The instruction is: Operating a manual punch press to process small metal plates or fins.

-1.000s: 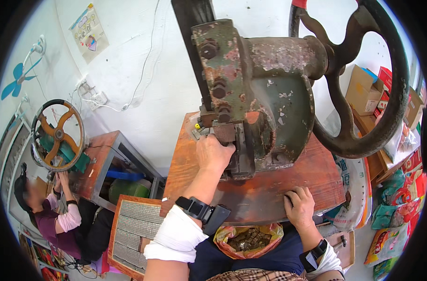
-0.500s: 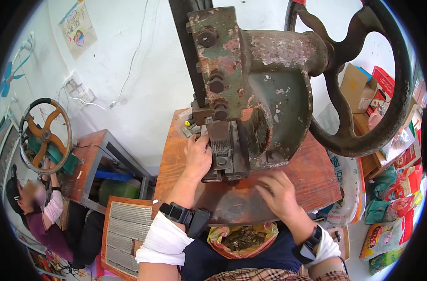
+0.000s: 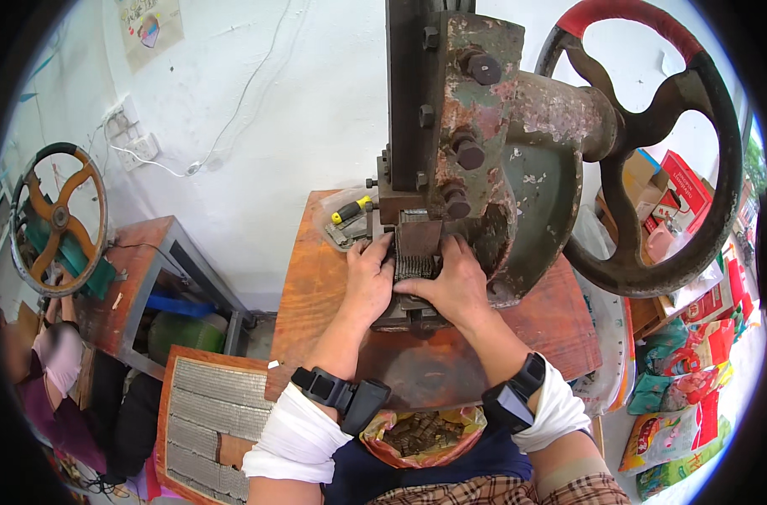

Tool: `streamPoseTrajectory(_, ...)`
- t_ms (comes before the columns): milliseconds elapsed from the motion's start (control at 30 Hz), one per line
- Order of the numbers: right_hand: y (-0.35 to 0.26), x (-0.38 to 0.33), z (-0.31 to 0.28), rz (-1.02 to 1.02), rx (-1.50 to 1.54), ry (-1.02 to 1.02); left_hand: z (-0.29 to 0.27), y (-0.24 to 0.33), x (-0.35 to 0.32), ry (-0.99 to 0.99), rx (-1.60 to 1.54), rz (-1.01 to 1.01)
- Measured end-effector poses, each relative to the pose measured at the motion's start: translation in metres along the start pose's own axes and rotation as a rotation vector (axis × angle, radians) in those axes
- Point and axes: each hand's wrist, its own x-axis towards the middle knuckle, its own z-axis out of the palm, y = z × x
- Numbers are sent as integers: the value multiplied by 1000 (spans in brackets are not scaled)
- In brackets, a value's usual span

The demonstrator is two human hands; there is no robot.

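Under the ram of a worn green hand press [image 3: 484, 143], a ribbed grey metal piece [image 3: 415, 267] sits on the die. My left hand [image 3: 369, 276] is closed against its left side, fingertips beside the metal block above. From the other side my right hand [image 3: 452, 286] grips it, the thumb stretched across its front and the fingers reaching up along the right side. Where the fingertips end behind the piece is hidden. Below, in my lap, an orange-yellow bag [image 3: 421, 438] holds many small brownish metal pieces.
A clear tray [image 3: 341, 240] with a yellow-black screwdriver [image 3: 350, 209] lies behind my left hand. The large handwheel [image 3: 712, 143] stands at right. At lower left is a wood-framed board [image 3: 202, 412] with rows of metal strips. Another person [image 3: 59, 362] sits by a second press.
My right hand has come from above the table's front edge up to the die and closed on the ribbed piece. My left hand stays beside it. The head view has shifted.
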Motion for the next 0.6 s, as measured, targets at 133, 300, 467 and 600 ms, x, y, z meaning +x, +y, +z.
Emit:
streamPoseTrajectory(133,8,4,-2,66,119,-67,4,-11,0,-29,87,35)
streamPoseTrajectory(300,17,-1,-5,-30,143,-52,3,10,-5,-67,324,-4)
streamPoseTrajectory(467,14,-6,-12,-38,169,-10,1,-1,0,-153,100,-128)
streamPoseTrajectory(600,-11,-8,-71,-251,54,62,-6,14,-3,-181,318,-151)
